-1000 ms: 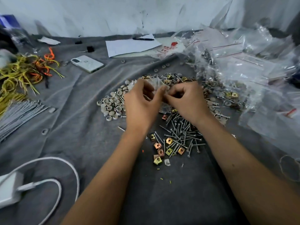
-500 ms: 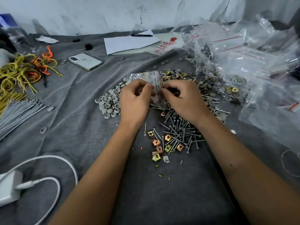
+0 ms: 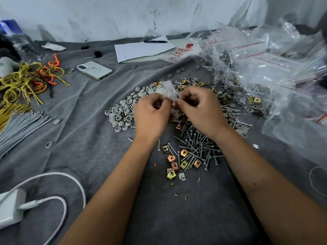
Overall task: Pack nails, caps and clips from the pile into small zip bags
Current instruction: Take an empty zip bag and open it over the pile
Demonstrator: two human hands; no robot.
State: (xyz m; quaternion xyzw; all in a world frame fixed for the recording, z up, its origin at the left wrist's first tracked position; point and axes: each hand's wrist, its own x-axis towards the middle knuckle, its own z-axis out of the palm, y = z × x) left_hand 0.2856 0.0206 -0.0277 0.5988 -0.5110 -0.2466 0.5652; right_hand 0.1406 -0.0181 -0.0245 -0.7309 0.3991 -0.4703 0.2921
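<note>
A small clear zip bag (image 3: pixel 169 91) is held above the pile, pinched from both sides. My left hand (image 3: pixel 152 116) grips its left edge with curled fingers and my right hand (image 3: pixel 200 112) grips its right edge. Under and behind the hands lies the pile on grey cloth: grey round caps (image 3: pixel 120 114) on the left, steel nails (image 3: pixel 196 145) in the middle, brass-coloured square clips (image 3: pixel 174 160) toward the front. The bag's contents are hidden by my fingers.
A heap of clear zip bags (image 3: pixel 269 68) fills the right side. A phone (image 3: pixel 94 69), paper sheets with a pen (image 3: pixel 141 49), yellow and orange ties (image 3: pixel 30 80), grey cable ties (image 3: pixel 19 126) and a white charger with cable (image 3: pixel 10 207) lie around.
Both hands stay together on the small bag; the bag has crumpled and twisted between the fingers, and the hands have shifted slightly apart over the pile.
</note>
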